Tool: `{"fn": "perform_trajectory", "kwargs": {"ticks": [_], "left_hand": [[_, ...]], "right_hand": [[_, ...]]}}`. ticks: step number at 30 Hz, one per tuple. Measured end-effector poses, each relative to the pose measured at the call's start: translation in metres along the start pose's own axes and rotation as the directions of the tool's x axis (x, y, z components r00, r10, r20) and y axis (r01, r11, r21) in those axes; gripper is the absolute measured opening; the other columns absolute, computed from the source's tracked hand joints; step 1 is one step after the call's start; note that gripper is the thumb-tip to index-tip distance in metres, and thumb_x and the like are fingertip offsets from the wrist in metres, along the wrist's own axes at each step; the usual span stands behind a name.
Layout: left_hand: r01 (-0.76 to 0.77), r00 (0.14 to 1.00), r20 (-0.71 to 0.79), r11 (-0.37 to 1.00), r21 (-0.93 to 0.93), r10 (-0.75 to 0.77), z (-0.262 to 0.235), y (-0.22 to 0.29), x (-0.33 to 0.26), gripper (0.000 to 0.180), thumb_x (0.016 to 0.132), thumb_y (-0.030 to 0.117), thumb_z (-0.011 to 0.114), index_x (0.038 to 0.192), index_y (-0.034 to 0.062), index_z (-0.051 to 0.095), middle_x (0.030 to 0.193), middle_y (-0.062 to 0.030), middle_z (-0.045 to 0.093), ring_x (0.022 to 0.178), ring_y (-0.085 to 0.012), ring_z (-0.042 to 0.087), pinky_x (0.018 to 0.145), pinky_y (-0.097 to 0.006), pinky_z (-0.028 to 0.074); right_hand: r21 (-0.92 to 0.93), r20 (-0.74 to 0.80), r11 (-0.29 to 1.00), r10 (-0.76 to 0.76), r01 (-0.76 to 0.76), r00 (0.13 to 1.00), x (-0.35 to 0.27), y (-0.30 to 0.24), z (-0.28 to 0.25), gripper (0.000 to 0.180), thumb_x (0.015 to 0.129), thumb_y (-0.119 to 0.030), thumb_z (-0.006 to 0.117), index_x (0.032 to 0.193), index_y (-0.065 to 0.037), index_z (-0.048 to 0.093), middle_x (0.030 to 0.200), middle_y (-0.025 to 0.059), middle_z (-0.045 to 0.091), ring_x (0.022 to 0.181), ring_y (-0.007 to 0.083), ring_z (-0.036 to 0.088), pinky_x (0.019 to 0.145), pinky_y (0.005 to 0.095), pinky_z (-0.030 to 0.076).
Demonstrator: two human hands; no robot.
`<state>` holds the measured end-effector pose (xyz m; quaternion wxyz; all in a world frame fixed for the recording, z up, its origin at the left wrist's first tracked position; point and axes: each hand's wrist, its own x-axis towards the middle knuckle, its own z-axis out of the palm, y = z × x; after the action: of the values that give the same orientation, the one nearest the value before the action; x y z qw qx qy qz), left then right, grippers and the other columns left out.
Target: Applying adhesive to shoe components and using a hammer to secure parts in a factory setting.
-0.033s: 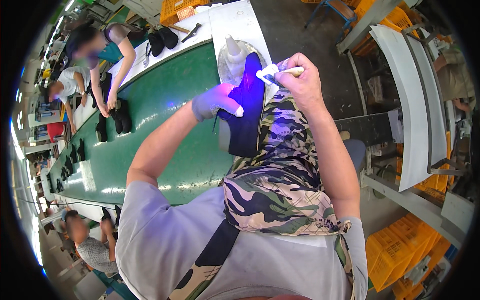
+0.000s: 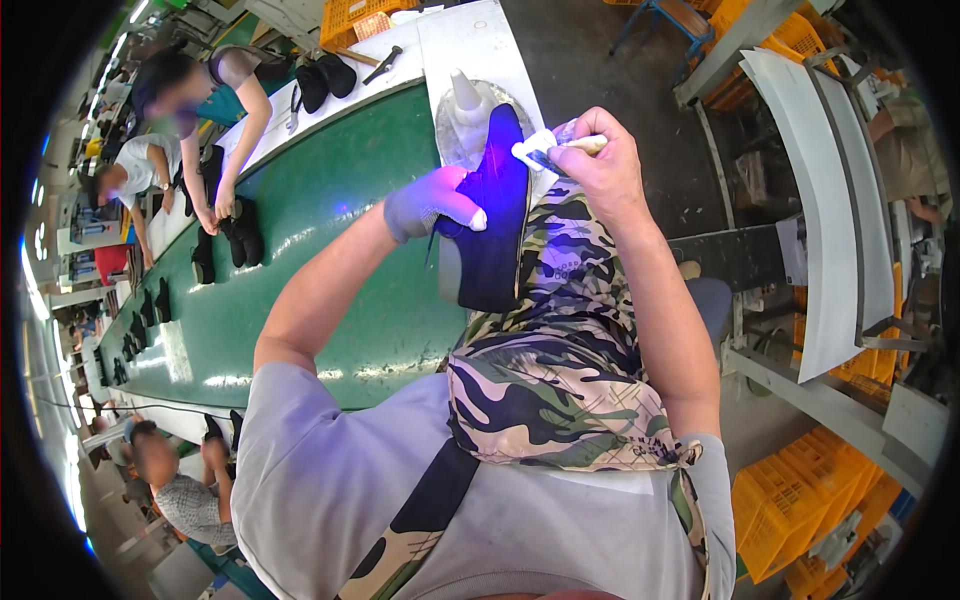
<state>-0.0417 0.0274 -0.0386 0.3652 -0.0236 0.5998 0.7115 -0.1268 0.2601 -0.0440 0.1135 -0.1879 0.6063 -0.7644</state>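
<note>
A black shoe [image 2: 487, 270] is held in front of me, its upper part lit blue-violet. My left hand [image 2: 430, 207], in a grey glove, is closed on the shoe's left side, with a white-tipped thumb lying across it. My right hand [image 2: 612, 165], bare, pinches a small brush [image 2: 537, 150] by its pale handle. The brush's white-coated head is at the shoe's right edge; whether it touches is hard to tell. Just beyond the shoe, a white cone-tipped bottle [image 2: 465, 95] stands on a round, whitish-stained base.
A green work surface [image 2: 350, 290] stretches to my left, with black shoes [image 2: 243, 232] along its far side. There a co-worker's hands [image 2: 217, 213] handle shoes. A hammer [image 2: 383, 65] and pliers [image 2: 293, 108] lie on the white ledge. Orange crates [image 2: 800, 500] are stacked at lower right.
</note>
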Motion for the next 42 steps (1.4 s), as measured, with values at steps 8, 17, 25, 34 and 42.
{"fn": "perform_trajectory", "kwargs": {"ticks": [8,17,25,34,42], "left_hand": [[-0.085,0.996,-0.044,0.972,-0.219,0.077,0.004,-0.006,0.006,0.066,0.066,0.025,0.067,0.124,-0.0051,0.053,0.113,-0.0129,0.064,0.102,-0.0223,0.064,0.096,-0.034,0.047],[-0.125,0.982,-0.173,0.95,-0.285,0.077,0.001,-0.018,0.012,0.064,0.072,0.026,0.066,0.126,-0.0033,0.051,0.115,-0.0133,0.063,0.102,-0.0237,0.063,0.097,-0.036,0.047],[-0.1,0.981,-0.191,0.925,-0.367,0.03,0.011,-0.02,0.02,0.056,0.08,0.021,0.062,0.128,-0.003,0.049,0.116,-0.0151,0.063,0.104,-0.0251,0.064,0.096,-0.038,0.049],[-0.092,0.945,-0.322,0.897,-0.432,-0.058,0.01,-0.038,0.027,0.033,0.086,0.015,0.061,0.114,-0.0007,0.057,0.103,-0.0111,0.067,0.094,-0.0225,0.066,0.09,-0.037,0.052],[-0.234,0.948,-0.318,0.738,-0.632,0.028,0.024,-0.034,0.043,0.041,0.089,0.014,0.057,0.125,-0.0034,0.051,0.119,-0.0172,0.062,0.111,-0.0308,0.06,0.103,-0.045,0.044]], "right_hand": [[0.174,0.04,0.971,0.16,-0.165,0.986,-0.02,0.022,0.004,0.019,0.073,-0.001,0.07,0.079,-0.005,0.053,0.081,0.0024,0.06,0.073,0.0072,0.054,0.064,0.0234,0.044],[0.299,0.159,0.907,0.259,-0.296,0.953,-0.045,0.017,-0.005,0.021,0.072,-0.001,0.07,0.08,-0.006,0.051,0.081,0.0021,0.058,0.074,0.0084,0.053,0.065,0.0239,0.043],[0.155,0.147,0.964,0.192,-0.215,0.97,-0.064,0.011,-0.028,0.022,0.072,-0.001,0.069,0.078,-0.007,0.048,0.084,0.0035,0.058,0.075,0.0082,0.051,0.065,0.024,0.042],[0.101,0.108,0.995,-0.014,0.003,0.994,-0.079,0.012,-0.052,0.025,0.072,0.001,0.065,0.076,-0.009,0.043,0.09,0.0103,0.061,0.081,0.0115,0.052,0.075,0.0266,0.042],[0.237,-0.126,0.971,0.056,-0.024,0.99,-0.091,0.032,-0.067,0.022,0.075,0.002,0.067,0.082,-0.008,0.049,0.09,0.0088,0.061,0.078,0.0108,0.054,0.071,0.0253,0.044]]}}
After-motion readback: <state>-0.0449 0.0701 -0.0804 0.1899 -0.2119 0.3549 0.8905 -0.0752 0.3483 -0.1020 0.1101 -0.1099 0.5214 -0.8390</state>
